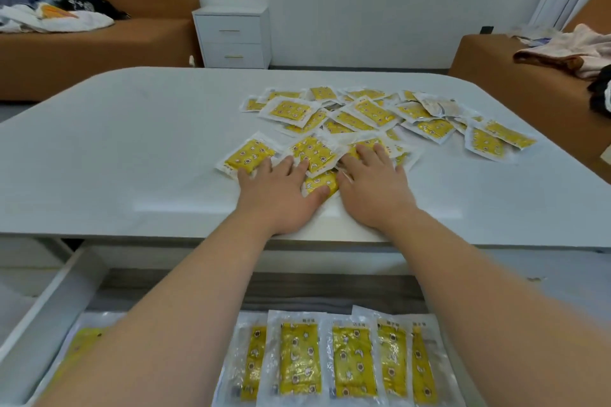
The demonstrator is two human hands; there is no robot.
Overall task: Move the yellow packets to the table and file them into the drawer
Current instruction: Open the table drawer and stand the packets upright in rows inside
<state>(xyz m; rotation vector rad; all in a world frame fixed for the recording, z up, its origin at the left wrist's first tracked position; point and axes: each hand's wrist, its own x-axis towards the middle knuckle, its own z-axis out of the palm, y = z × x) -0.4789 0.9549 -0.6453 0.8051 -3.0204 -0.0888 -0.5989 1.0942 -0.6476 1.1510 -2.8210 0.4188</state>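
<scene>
While the yellow packets (367, 116) lie scattered across the table (132, 149), the left hand (277, 190) and the right hand (373, 185) rest palm-down on the nearest ones. Their fingers are straight and slightly apart and clasp nothing. Below the table edge, the open drawer (49, 304) holds a row of packets (299, 357), overlapping side by side.

No words could be read. The yellow packets (299, 357) in the drawer (49, 307) had tiny dark print at the top, but it was too blurry.
</scene>
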